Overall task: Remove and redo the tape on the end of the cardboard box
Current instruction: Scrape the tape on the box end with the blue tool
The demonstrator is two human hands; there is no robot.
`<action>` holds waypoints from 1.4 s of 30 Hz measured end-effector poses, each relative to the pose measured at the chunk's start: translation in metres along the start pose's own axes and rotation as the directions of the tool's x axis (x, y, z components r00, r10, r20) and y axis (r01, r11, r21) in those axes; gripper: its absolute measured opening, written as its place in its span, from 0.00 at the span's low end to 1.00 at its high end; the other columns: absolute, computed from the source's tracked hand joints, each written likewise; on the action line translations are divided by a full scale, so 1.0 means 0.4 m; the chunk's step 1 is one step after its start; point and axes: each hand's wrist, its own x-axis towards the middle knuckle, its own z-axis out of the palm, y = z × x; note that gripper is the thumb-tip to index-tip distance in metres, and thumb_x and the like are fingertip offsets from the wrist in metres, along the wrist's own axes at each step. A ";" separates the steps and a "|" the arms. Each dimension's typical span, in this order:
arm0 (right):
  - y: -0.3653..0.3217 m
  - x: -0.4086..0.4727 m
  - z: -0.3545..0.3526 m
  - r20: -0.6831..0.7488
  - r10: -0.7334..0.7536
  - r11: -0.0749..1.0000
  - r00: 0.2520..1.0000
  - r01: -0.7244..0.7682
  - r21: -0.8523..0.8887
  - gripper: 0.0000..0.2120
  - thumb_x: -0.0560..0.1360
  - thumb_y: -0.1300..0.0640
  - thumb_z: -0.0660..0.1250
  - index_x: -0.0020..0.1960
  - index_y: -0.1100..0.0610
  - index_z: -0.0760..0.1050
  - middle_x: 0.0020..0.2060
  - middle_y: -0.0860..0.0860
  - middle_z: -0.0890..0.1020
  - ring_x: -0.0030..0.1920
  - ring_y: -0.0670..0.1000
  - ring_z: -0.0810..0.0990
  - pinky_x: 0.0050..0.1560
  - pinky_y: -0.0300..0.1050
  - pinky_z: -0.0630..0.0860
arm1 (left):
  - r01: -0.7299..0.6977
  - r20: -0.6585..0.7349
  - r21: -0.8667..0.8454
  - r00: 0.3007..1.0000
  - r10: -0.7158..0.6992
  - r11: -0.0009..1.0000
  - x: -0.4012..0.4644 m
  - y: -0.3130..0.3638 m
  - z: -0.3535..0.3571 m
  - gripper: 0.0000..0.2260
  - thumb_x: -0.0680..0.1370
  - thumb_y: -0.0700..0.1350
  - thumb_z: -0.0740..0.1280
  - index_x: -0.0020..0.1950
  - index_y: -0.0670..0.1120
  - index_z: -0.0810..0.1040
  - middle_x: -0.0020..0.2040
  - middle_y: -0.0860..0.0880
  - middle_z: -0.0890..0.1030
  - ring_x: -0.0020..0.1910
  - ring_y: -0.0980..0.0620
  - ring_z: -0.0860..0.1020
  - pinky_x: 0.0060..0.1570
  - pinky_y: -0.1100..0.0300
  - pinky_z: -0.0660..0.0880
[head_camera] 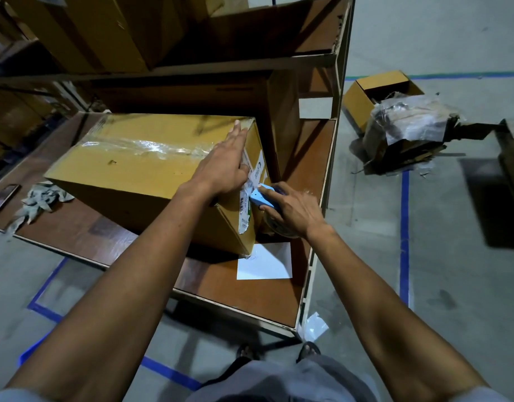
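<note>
Your right hand is wrapped around the tape dispenser, its blue nose touching the box end just left of it, while your left hand lies flat and open on the top edge above, so I'd guess the strip runs upward.

Hands on taped cardboard box

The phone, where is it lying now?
In the head view the phone lies at the far left edge, flat on the brown shelf board, just left of a crumpled grey rag and well left of the cardboard box.
</note>
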 end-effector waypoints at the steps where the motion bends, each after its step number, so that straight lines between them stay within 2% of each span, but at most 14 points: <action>1: -0.002 -0.005 0.003 -0.022 -0.008 1.000 1.000 0.008 -0.009 0.27 0.85 0.34 0.51 0.80 0.42 0.62 0.75 0.52 0.70 0.44 0.54 0.82 0.32 0.43 0.69 | 0.001 -0.002 -0.005 1.000 -0.001 1.000 -0.001 0.001 0.000 0.40 0.83 0.41 0.67 0.89 0.46 0.48 0.90 0.48 0.43 0.88 0.47 0.50 0.85 0.44 0.56; 4: -0.006 -0.014 0.019 -0.090 -0.026 0.999 0.996 0.024 -0.026 0.26 0.84 0.35 0.53 0.78 0.45 0.66 0.82 0.50 0.65 0.41 0.55 0.83 0.31 0.41 0.67 | -0.002 -0.007 -0.005 1.000 0.002 1.000 -0.001 0.001 0.002 0.40 0.83 0.41 0.67 0.89 0.46 0.48 0.90 0.48 0.44 0.88 0.48 0.50 0.85 0.44 0.56; 10: -0.001 -0.021 0.049 -0.076 -0.025 0.999 0.997 0.021 -0.045 0.29 0.85 0.36 0.51 0.83 0.46 0.57 0.82 0.49 0.63 0.47 0.58 0.83 0.35 0.44 0.72 | -0.012 -0.005 -0.011 1.000 0.012 1.000 0.003 -0.005 0.001 0.39 0.83 0.41 0.67 0.89 0.46 0.48 0.90 0.48 0.46 0.88 0.48 0.50 0.85 0.44 0.55; 16: 0.003 -0.023 0.073 -0.060 -0.040 0.999 0.997 0.040 -0.001 0.31 0.82 0.41 0.63 0.81 0.42 0.55 0.82 0.50 0.61 0.43 0.58 0.79 0.37 0.48 0.78 | -0.009 -0.014 -0.014 1.000 0.009 1.000 0.006 -0.010 0.000 0.39 0.83 0.42 0.67 0.89 0.46 0.49 0.90 0.48 0.46 0.88 0.48 0.50 0.86 0.46 0.53; 21: 0.005 -0.018 0.084 -0.036 -0.051 0.999 0.998 0.052 0.014 0.33 0.81 0.42 0.65 0.81 0.41 0.54 0.83 0.51 0.59 0.43 0.59 0.79 0.36 0.50 0.80 | -0.011 -0.020 -0.019 1.000 0.011 1.000 0.010 -0.012 0.004 0.39 0.83 0.42 0.67 0.89 0.46 0.49 0.90 0.48 0.47 0.88 0.48 0.50 0.85 0.47 0.53; 26: 0.001 -0.012 0.075 -0.042 -0.059 0.998 0.997 0.060 0.017 0.30 0.82 0.40 0.63 0.81 0.41 0.56 0.82 0.51 0.63 0.41 0.58 0.80 0.34 0.48 0.78 | -0.024 -0.028 -0.017 0.999 0.023 1.000 0.013 -0.019 0.004 0.38 0.83 0.42 0.66 0.89 0.45 0.50 0.90 0.47 0.49 0.88 0.48 0.50 0.85 0.47 0.52; 30: -0.007 -0.018 0.069 -0.068 -0.059 0.998 0.996 0.061 0.023 0.28 0.83 0.40 0.59 0.81 0.40 0.58 0.80 0.48 0.65 0.42 0.60 0.81 0.35 0.51 0.80 | -0.031 -0.031 -0.026 0.999 0.031 0.999 0.015 -0.024 0.010 0.38 0.83 0.42 0.66 0.89 0.46 0.50 0.89 0.47 0.50 0.88 0.48 0.50 0.86 0.47 0.52; 33: -0.019 -0.027 0.062 -0.092 -0.046 0.997 0.995 0.052 0.056 0.26 0.83 0.39 0.53 0.80 0.42 0.60 0.79 0.50 0.68 0.43 0.61 0.82 0.35 0.50 0.80 | -0.037 -0.026 -0.019 0.999 0.037 0.999 0.018 -0.028 0.015 0.38 0.83 0.42 0.66 0.89 0.46 0.50 0.89 0.46 0.50 0.88 0.48 0.50 0.86 0.46 0.53; 37: -0.034 -0.027 0.059 -0.063 -0.006 0.999 0.998 0.009 0.052 0.26 0.84 0.40 0.55 0.81 0.41 0.58 0.80 0.49 0.66 0.46 0.61 0.82 0.36 0.48 0.78 | -0.035 -0.021 -0.025 0.999 0.034 0.999 0.021 -0.028 0.014 0.38 0.83 0.41 0.66 0.89 0.45 0.50 0.89 0.45 0.50 0.88 0.48 0.50 0.86 0.46 0.52; 42: -0.033 -0.023 0.029 -0.062 -0.003 0.997 0.998 0.008 0.077 0.24 0.83 0.37 0.50 0.78 0.40 0.63 0.78 0.46 0.69 0.49 0.62 0.85 0.36 0.49 0.79 | -0.033 0.000 -0.018 0.999 0.033 0.999 0.022 -0.033 0.015 0.38 0.82 0.41 0.65 0.89 0.44 0.49 0.89 0.45 0.50 0.88 0.48 0.50 0.86 0.44 0.52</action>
